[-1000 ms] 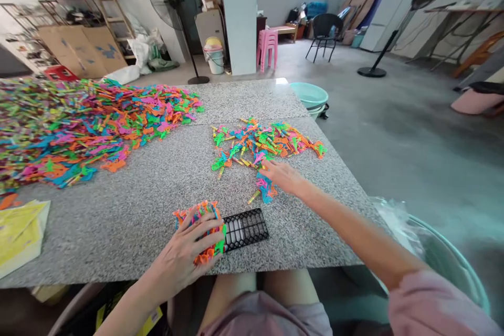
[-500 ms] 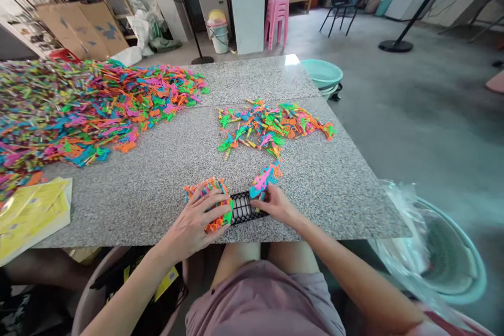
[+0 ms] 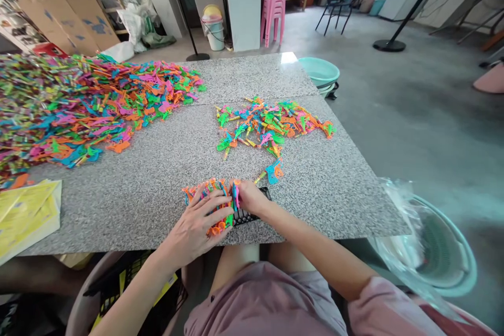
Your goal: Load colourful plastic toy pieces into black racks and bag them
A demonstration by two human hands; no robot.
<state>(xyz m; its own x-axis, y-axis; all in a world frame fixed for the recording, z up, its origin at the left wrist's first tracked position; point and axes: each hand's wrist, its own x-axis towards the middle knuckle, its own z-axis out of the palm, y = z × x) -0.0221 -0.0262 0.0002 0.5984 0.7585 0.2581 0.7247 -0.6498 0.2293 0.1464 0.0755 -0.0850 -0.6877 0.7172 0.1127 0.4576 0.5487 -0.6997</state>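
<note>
A black lattice tray (image 3: 246, 216) lies near the table's front edge, its left part packed with a row of bright plastic toys (image 3: 216, 230). My left hand (image 3: 197, 223) is laid across that row, fingers spaced over the top and thumb on the near side, holding it. At the row's right end, my right hand (image 3: 252, 197) is closed on a pink and blue plastic toy (image 3: 235, 194), held upright against the others. Its fingertips are partly hidden. Just beyond the tray lies a blue gun-shaped toy (image 3: 272, 172) with a yellow stick beside it.
A loose pile of similar toys (image 3: 271, 123) lies farther back on the speckled table (image 3: 169, 163). A much larger heap (image 3: 98, 100) covers the left side. Yellow printed cards (image 3: 31, 212) are stacked at the left front. Turquoise basins (image 3: 452, 252) stand beyond the right edge.
My right hand has moved left along the tray, carrying the pink and blue toy to the end of the row. My left hand stays over the row.
</note>
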